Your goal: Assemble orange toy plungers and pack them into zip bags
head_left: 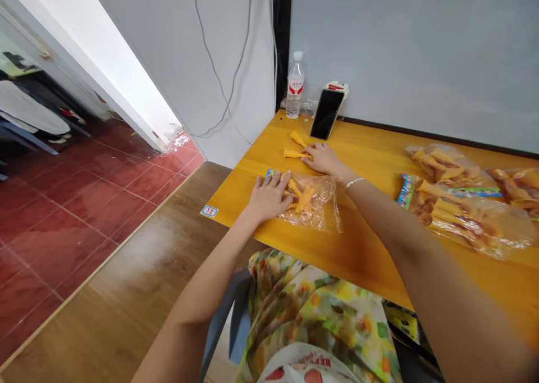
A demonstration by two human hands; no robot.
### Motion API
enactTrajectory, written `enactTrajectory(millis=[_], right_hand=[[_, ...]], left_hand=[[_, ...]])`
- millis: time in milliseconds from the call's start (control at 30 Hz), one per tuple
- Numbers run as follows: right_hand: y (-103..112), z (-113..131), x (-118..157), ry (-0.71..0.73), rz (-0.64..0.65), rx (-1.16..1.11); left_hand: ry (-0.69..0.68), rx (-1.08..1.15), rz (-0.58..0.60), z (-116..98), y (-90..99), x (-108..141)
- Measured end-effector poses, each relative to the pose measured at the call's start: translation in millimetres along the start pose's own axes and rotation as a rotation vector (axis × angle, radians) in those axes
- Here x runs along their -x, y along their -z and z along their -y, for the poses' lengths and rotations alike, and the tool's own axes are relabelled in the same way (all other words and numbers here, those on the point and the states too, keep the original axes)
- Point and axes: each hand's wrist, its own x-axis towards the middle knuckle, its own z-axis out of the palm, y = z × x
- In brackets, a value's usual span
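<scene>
My left hand [269,196] lies palm down with its fingers spread on a transparent plastic bag [320,208], which holds yellow-orange snack sticks [305,200]. A colourful wrapper strip [269,173] shows just past my fingertips. My right hand [323,158] rests palm down on the orange-yellow table [370,265], with its fingertips touching the end of a loose yellow stick [295,154]. Another loose stick [298,139] lies just beyond it, apart from my hand. A bangle circles my right wrist.
Several filled snack bags [465,220] lie at the table's right. A black phone [327,113] and a water bottle [295,85] stand at the back by the wall. The near table edge runs above my floral-covered lap; a wooden floor lies left.
</scene>
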Motion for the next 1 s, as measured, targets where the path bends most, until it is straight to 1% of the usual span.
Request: enactTrajectory(millis=[133, 200, 300, 400, 467, 567, 633, 700, 767, 833, 900, 933, 1000], right_hand=[[11, -13, 51, -0.087, 0.046, 0.003], [13, -17, 77, -0.115, 0.044, -0.019], [12, -25, 113, -0.129, -0.022, -0.039], [10, -35, 144, -0.153, -0.117, -0.05], [13, -42, 163, -0.185, -0.152, -0.044], [19, -51, 191, -0.229, -0.163, -0.009], [23, -53, 209, -0.238, -0.154, 0.024], [26, -49, 224, -0.228, -0.134, 0.053], [28, -40, 234, -0.197, -0.114, 0.069], [29, -28, 238, -0.147, -0.106, 0.073], [30, -15, 239, -0.102, -0.099, 0.08], [31, -9, 238, -0.088, -0.094, 0.088], [32, 0, 236, -0.078, -0.079, 0.111]], left_hand=[[0.009, 0.058, -0.003, 3, 0.0, -1], [-0.011, 0.09, 0.003, 3, 1.2, -2], [-0.022, 0.107, 0.005, 0, 4.2, -3], [0.028, 0.109, -0.017, -3, 7.5, -5], [0.062, 0.108, -0.063, -4, 9.7, -4], [0.068, 0.123, -0.192, -10, 12.7, 2], [0.023, 0.175, -0.284, -21, 12.8, 8], [-0.066, 0.252, -0.339, -40, 9.2, 15], [-0.165, 0.319, -0.366, -64, 1.6, 19], [-0.22, 0.357, -0.382, -87, -8.3, 21], [-0.203, 0.373, -0.396, -102, -17.1, 19], [-0.18, 0.375, -0.402, -107, -20.1, 17], [-0.14, 0.38, -0.416, -108, -22.5, 14]])
